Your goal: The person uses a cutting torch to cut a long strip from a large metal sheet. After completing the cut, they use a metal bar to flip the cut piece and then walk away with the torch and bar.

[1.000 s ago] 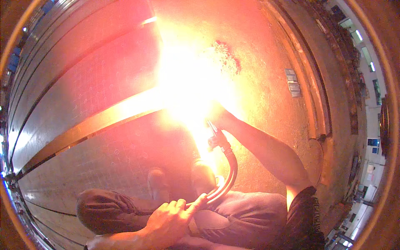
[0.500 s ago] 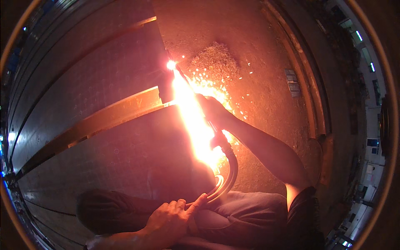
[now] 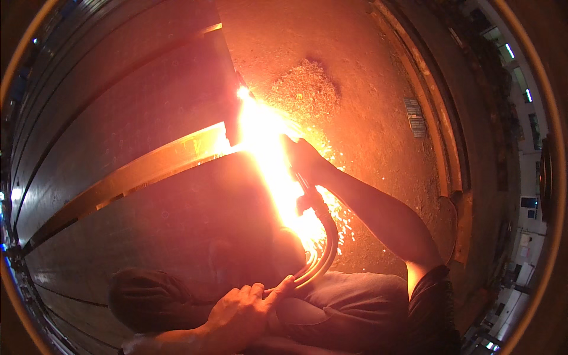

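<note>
My right hand (image 3: 306,158) is closed around a cutting torch (image 3: 309,200), whose front end is lost in white glare. A bright glowing spot burns at the edge of a large dark steel plate (image 3: 165,89), and a stream of fire and sparks pours back toward my lap. A rusty steel rib (image 3: 171,149) runs across the plate and ends beside the glare. Hoses (image 3: 329,242) curve down from the torch's rear to my left hand (image 3: 245,305). Its fingers are wrapped over them above my leg.
A pile of loose, grainy debris (image 3: 307,89) lies on the brown floor (image 3: 367,148) beyond the fire. To the right run long steel bars (image 3: 426,77), with a small slatted piece (image 3: 415,117) near them. My bent legs (image 3: 349,302) are close below the sparks.
The glare around the torch's front has spread and brightened, lighting the rib's end more strongly. More sparks fly near the torch's rear. Both hands stay almost where they were.
</note>
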`<state>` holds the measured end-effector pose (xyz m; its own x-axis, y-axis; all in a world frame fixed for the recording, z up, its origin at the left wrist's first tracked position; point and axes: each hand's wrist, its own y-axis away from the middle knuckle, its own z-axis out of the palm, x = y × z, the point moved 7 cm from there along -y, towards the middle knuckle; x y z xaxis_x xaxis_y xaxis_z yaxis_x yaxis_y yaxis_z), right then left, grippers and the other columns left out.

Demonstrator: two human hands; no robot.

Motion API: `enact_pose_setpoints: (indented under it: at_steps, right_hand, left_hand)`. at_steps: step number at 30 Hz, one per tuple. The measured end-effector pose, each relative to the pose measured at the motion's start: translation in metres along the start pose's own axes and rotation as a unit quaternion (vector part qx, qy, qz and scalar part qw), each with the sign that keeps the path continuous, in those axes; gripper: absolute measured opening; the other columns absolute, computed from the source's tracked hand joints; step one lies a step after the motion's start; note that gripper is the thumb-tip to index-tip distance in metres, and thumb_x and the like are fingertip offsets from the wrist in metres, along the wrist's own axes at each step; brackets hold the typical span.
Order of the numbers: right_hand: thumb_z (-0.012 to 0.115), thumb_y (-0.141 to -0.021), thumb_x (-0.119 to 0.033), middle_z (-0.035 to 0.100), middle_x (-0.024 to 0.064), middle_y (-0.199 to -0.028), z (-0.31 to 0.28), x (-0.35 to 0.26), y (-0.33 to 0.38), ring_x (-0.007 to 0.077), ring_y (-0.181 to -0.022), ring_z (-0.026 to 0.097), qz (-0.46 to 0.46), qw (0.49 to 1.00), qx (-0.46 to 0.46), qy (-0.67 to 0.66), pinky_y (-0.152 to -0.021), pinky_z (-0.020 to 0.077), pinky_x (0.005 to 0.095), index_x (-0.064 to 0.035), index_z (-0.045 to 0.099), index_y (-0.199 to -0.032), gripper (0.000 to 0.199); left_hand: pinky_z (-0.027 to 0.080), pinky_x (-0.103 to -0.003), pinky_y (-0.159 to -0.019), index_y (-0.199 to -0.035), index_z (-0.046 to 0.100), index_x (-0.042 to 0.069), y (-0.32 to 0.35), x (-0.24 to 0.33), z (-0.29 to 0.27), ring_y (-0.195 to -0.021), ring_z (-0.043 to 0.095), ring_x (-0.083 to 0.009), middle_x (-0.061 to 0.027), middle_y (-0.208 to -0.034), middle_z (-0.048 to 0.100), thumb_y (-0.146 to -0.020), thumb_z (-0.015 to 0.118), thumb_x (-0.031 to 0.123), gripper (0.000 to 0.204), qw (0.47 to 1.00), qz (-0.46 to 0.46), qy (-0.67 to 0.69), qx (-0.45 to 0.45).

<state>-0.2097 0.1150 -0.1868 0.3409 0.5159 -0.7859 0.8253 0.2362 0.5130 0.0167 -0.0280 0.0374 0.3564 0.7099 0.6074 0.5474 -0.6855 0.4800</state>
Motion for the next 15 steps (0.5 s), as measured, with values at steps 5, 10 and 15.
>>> enact_pose_setpoints:
  at_steps: [5, 10, 15]
  right_hand:
    - [0.046, -0.091, -0.053, 0.049, 0.0029, -0.058, -0.013, -0.031, 0.035, 0.0148, -0.045, 0.047, 0.100, 0.981, 0.006, -0.167, -0.045, 0.0444, 0.0342, -0.0069, 0.052, -0.078, 0.048]
    - [0.047, -0.090, -0.053, 0.048, 0.0010, -0.058, -0.012, -0.031, 0.033, 0.0135, -0.045, 0.048, 0.069, 0.981, -0.011, -0.180, -0.043, 0.0442, 0.0318, -0.0065, 0.052, -0.080, 0.048]
    - [0.047, -0.091, -0.053, 0.049, 0.0011, -0.060, -0.012, -0.033, 0.035, 0.0136, -0.045, 0.047, 0.051, 0.990, -0.022, -0.128, -0.044, 0.0445, 0.0323, -0.0062, 0.052, -0.081, 0.048]
  left_hand:
    - [0.052, -0.038, -0.065, -0.148, 0.036, 0.013, -0.002, 0.003, -0.001, -0.071, 0.061, -0.0249, -0.0129, -0.083, 0.060, -0.083, 0.057, 0.004, 0.069, 0.999, 0.022, -0.008, 0.022]
    - [0.053, -0.037, -0.065, -0.148, 0.037, 0.013, -0.003, 0.002, -0.002, -0.071, 0.061, -0.0242, -0.0128, -0.083, 0.060, -0.083, 0.058, 0.005, 0.069, 1.000, 0.020, -0.009, 0.019]
    - [0.054, -0.038, -0.068, -0.148, 0.036, 0.013, -0.002, 0.000, -0.001, -0.073, 0.063, -0.0250, -0.0138, -0.085, 0.060, -0.084, 0.058, 0.006, 0.068, 0.999, 0.024, -0.007, 0.028]
